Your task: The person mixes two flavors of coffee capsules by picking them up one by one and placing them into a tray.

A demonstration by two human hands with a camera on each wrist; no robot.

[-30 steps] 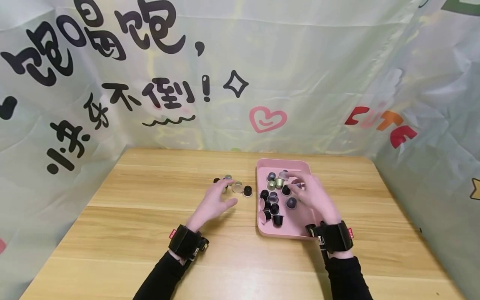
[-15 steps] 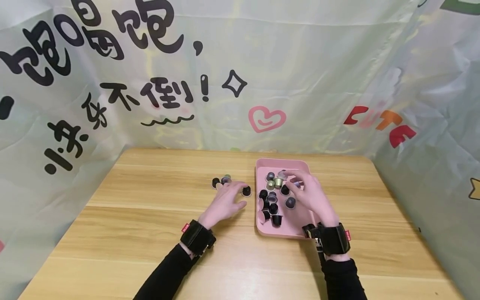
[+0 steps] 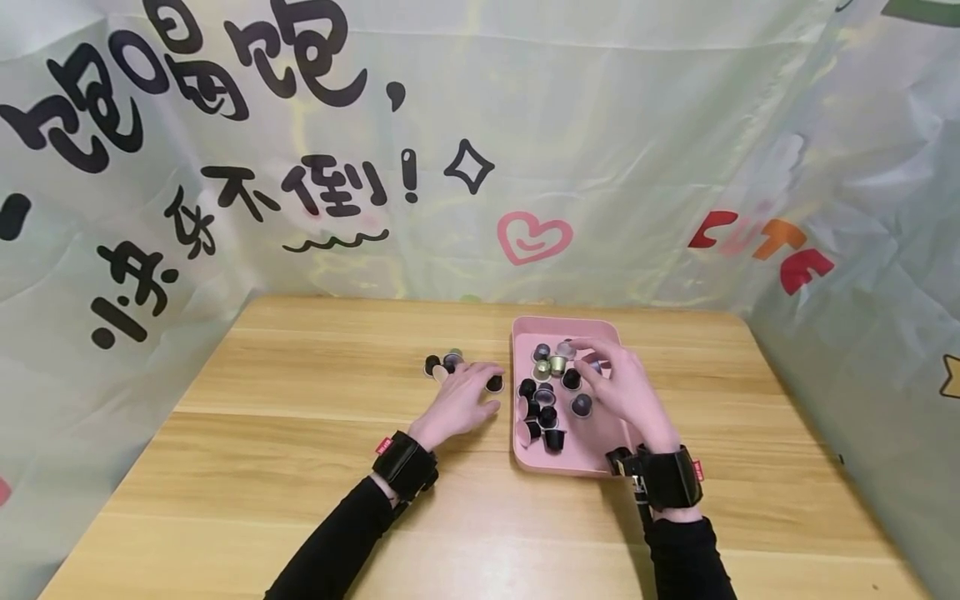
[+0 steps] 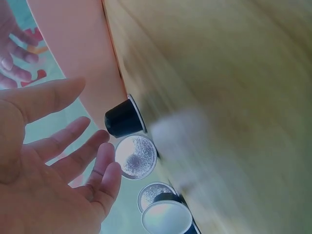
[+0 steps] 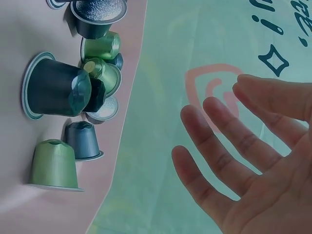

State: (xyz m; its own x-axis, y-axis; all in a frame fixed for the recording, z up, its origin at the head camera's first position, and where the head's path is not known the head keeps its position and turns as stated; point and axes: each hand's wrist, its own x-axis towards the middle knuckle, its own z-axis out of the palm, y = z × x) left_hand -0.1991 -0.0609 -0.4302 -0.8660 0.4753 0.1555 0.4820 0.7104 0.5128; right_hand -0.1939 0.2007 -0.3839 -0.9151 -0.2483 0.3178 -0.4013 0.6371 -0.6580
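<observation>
My left hand [image 3: 465,400] reaches low over the table, its fingertips beside a black coffee capsule [image 3: 494,383] near the tray. In the left wrist view the fingers are loosely bent and spread from the thumb; that black capsule [image 4: 121,119] lies just past the fingertips, with nothing gripped. A silver-faced capsule [image 4: 136,157] is close by it. My right hand [image 3: 626,392] hovers above the pink tray [image 3: 592,454], fingers apart and holding nothing. Dark, green and silver capsules lie in the tray, among them a green capsule [image 5: 54,165] and a large dark capsule [image 5: 56,87].
More loose capsules, including a black capsule [image 3: 432,365], cluster on the wooden table [image 3: 315,367] behind my left hand, which partly covers them. A printed cloth backdrop [image 3: 637,167] stands along the table's back and sides.
My left hand has moved right, from over the loose capsules to the black capsule nearest the tray. The right hand has barely shifted above the tray.
</observation>
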